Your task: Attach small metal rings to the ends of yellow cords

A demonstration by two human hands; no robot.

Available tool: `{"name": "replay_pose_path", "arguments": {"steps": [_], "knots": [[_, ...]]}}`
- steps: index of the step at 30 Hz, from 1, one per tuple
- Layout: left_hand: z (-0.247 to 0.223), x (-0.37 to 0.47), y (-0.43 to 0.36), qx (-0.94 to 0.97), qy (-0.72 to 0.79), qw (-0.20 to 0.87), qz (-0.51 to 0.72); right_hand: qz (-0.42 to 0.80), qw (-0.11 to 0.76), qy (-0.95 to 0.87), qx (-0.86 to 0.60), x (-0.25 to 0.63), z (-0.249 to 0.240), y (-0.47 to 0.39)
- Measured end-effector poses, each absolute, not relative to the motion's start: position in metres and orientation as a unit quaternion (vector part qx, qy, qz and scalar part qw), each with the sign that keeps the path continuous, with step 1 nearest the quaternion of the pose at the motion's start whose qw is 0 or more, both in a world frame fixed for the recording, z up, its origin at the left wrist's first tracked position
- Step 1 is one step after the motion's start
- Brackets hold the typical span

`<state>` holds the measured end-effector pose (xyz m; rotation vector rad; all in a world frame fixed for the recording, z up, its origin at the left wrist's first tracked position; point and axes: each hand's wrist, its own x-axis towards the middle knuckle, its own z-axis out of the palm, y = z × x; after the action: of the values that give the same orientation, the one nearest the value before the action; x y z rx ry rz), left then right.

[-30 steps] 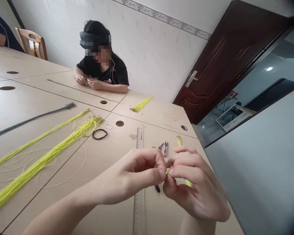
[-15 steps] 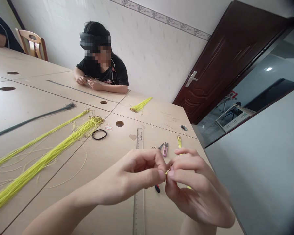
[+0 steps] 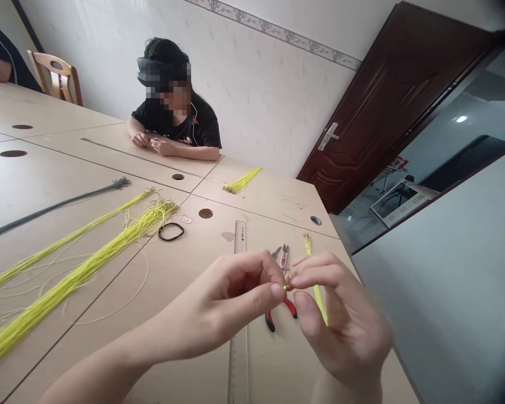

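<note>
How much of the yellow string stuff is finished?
The big yellow bundle has brassy ends, so it may be done. The left hand pinches one small yellow piece, with the right hand close by, so that one looks unfinished. I can't tell how many more are left.

Forearms resting on the far side of the pale surface (image 3: 180, 280), a person (image 3: 204, 126) in a black T-shirt, a dark headset (image 3: 162, 70) and a white earphone cord bows forward before a marbled wall (image 3: 252, 106) trimmed with a patterned border (image 3: 278, 35). At far left, a wooden chair (image 3: 59, 78) stands near a second person (image 3: 23, 70) in dark clothing, only partly in view. A black band (image 3: 171, 239) lies near a small red-and-white label (image 3: 187, 220). At right, a dark red door (image 3: 387, 95) with a silvery handle (image 3: 329, 137) stands beside an opening onto another room, a bright light (image 3: 461, 119) visible there.
</note>
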<state>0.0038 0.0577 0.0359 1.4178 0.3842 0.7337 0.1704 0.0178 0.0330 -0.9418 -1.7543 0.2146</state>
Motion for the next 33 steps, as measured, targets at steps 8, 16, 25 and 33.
{"name": "replay_pose_path", "arguments": {"steps": [8, 16, 25, 33], "knots": [[0.0265, 0.0031, 0.0568, 0.645, 0.199, 0.663, 0.322, 0.176, 0.52, -0.73, -0.406, 0.1718, 0.0355, 0.0155], [0.0323, 0.0033, 0.0578, 0.641, 0.189, 0.678, 0.306, 0.21, 0.516, -0.733, -0.391, 0.176, 0.0362, 0.0173], [0.0343, 0.0052, 0.0562, 0.638, 0.187, 0.682, 0.305, 0.161, 0.525, -0.739, -0.39, 0.1721, 0.0363, 0.0212], [0.0347, 0.006, 0.0568, 0.63, 0.17, 0.69, 0.312, 0.056, 0.535, -0.767, -0.349, 0.1704, 0.0367, 0.0243]]}}
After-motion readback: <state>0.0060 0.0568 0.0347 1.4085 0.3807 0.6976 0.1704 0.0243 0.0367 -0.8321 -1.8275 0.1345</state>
